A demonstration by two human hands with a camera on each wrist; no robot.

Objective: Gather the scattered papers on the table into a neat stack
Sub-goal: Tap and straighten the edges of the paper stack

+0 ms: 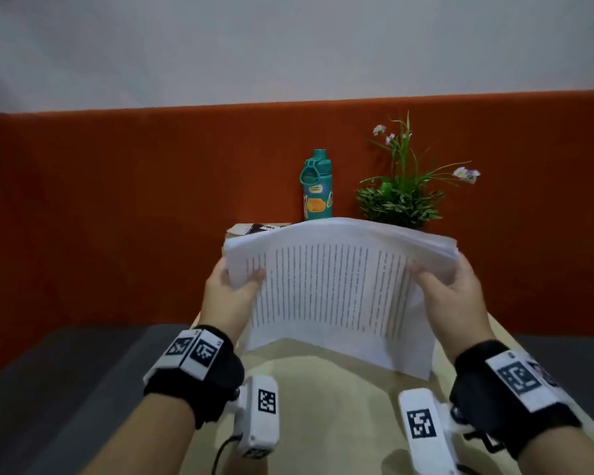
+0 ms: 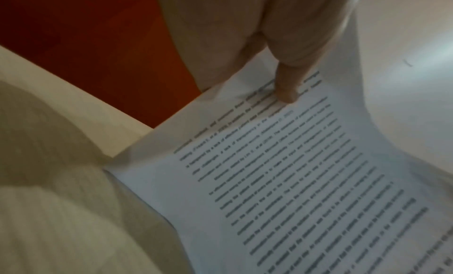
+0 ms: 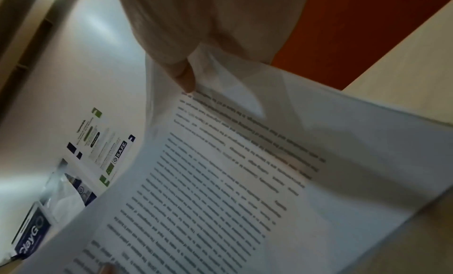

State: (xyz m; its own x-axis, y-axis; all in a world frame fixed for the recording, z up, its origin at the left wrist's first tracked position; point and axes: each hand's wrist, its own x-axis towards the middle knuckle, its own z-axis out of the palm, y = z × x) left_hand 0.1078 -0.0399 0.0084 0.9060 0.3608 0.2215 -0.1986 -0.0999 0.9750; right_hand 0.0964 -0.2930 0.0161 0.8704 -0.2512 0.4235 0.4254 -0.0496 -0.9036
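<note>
A stack of white printed papers [image 1: 333,286] is held up off the beige table [image 1: 323,406], bowed upward in the middle. My left hand [image 1: 232,289] grips its left edge, thumb on the top sheet. My right hand [image 1: 450,289] grips the right edge the same way. In the left wrist view my thumb [image 2: 286,84] presses on the printed papers [image 2: 294,181]. In the right wrist view my thumb [image 3: 181,73] pinches the papers [image 3: 220,181], whose margin is creased near the grip. The fingers under the stack are hidden.
A teal water bottle [image 1: 317,186] and a potted plant with pink flowers [image 1: 402,190] stand at the table's far end against an orange partition [image 1: 117,200]. A small card or booklet [image 1: 254,229] lies behind the stack. Printed leaflets [image 3: 102,142] show in the right wrist view.
</note>
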